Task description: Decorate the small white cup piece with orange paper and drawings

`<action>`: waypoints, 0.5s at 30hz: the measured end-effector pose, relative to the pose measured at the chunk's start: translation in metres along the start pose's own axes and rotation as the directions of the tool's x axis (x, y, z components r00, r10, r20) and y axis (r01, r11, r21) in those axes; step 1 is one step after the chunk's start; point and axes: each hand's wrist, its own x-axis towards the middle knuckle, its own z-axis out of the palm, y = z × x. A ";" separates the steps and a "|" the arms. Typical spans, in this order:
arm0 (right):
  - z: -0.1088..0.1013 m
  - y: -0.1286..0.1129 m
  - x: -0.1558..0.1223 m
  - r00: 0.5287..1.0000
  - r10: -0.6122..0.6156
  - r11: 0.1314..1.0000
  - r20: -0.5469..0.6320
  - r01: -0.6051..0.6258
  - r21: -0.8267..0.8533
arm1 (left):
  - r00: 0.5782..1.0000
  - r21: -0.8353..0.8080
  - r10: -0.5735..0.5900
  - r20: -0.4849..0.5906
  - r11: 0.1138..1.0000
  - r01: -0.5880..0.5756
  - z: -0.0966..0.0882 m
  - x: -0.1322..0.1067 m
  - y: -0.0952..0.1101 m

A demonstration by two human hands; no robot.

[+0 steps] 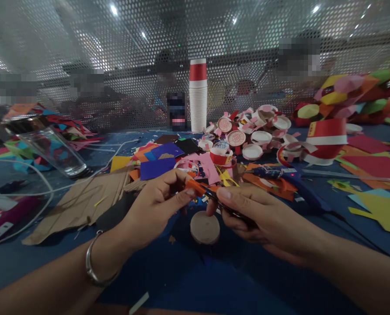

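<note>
Head view: our left hand (pixel 152 210) pinches orange paper (pixel 196 187); our right hand (pixel 263 214), fingers closed round dark scissors (pixel 228 207), blades at paper, above round disc (pixel 205 227). Tall nested cup stack (pixel 198 103) behind; red-and-white cup (pixel 326 142) at right, contents hidden. Glass bottle (pixel 55 151) at left, contents unclear. Blue glue gun (pixel 313 192) near our right hand.

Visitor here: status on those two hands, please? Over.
Left hand: pinching orange paper. Right hand: gripping dark tool, probably scissors, tip at the paper. Round disc below on blue table; nothing seen blocking the hands.
</note>
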 end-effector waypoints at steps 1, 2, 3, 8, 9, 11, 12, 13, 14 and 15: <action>0.000 0.000 0.000 1.000 -0.001 1.000 0.005 0.001 -0.001 | 1.000 0.056 0.018 0.006 0.998 -0.018 0.000 0.000 0.000; 0.000 0.000 0.000 1.000 0.000 1.000 0.007 0.000 0.000 | 0.999 0.108 0.029 0.014 0.994 -0.031 0.000 -0.001 0.001; 0.000 0.000 0.000 1.000 0.003 1.000 0.008 -0.003 0.002 | 0.999 0.155 0.037 0.024 0.987 -0.040 0.001 -0.001 0.001; -0.001 0.001 0.001 1.000 0.008 1.000 -0.013 -0.008 -0.010 | 0.996 0.276 0.037 0.075 0.959 -0.056 0.003 -0.003 -0.002; -0.001 0.002 0.001 1.000 0.006 1.000 -0.016 -0.006 -0.013 | 0.997 0.276 0.028 0.071 0.960 -0.047 0.003 -0.003 -0.003; -0.001 0.002 0.000 0.999 -0.012 1.000 -0.037 0.012 -0.013 | 0.998 0.244 0.016 0.060 0.969 -0.030 0.003 -0.002 -0.004; -0.002 0.001 0.000 0.998 -0.032 0.999 -0.056 0.032 -0.013 | 0.999 0.215 0.006 0.054 0.977 -0.017 0.003 -0.002 -0.004; -0.002 0.001 0.000 0.995 -0.056 0.998 -0.077 0.055 -0.014 | 0.999 0.177 -0.008 0.051 0.984 -0.001 0.003 -0.001 -0.004; -0.002 0.001 0.001 0.991 -0.089 0.996 -0.101 0.087 -0.021 | 0.999 0.138 -0.026 0.047 0.990 0.020 0.003 -0.001 -0.004; -0.002 0.001 0.001 0.986 -0.111 0.994 -0.123 0.108 -0.028 | 0.998 0.102 -0.044 0.041 0.994 0.040 0.003 -0.001 -0.004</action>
